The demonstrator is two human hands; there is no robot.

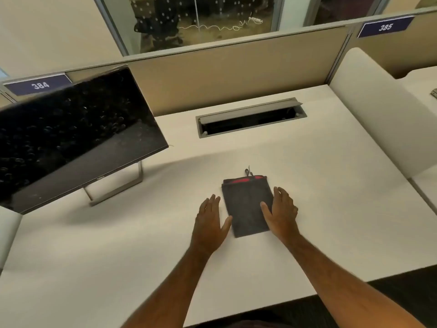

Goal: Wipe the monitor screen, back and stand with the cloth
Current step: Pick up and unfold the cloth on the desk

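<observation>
The white table (331, 209) fills most of the frame; its near edge runs along the lower right, with dark floor beyond. A beige partition (224, 74) closes the far side, and a white side panel (369, 110) stands along the right edge. A cable hatch (250, 117), lid raised, is recessed at upper centre. Bare table surface lies between the hatch and the cloth, and across the lower left of the frame.

The monitor (71, 136) stands at the left of the frame, screen dark and tilted back, its lower edge over a grey frame stand (123, 185). It is well apart from the cloth.

The folded dark grey cloth (248, 207) lies flat at frame centre, a red layer showing at its far end.

The left hand (210, 218) lies palm down just beside the cloth's left edge, fingers straight, thumb touching the cloth; its grip is wide and holds nothing. The right hand (281, 209) rests at the cloth's right edge, fingers slightly bent, thumb lying on the cloth; its grip is also relaxed, not closed on the fabric.
</observation>
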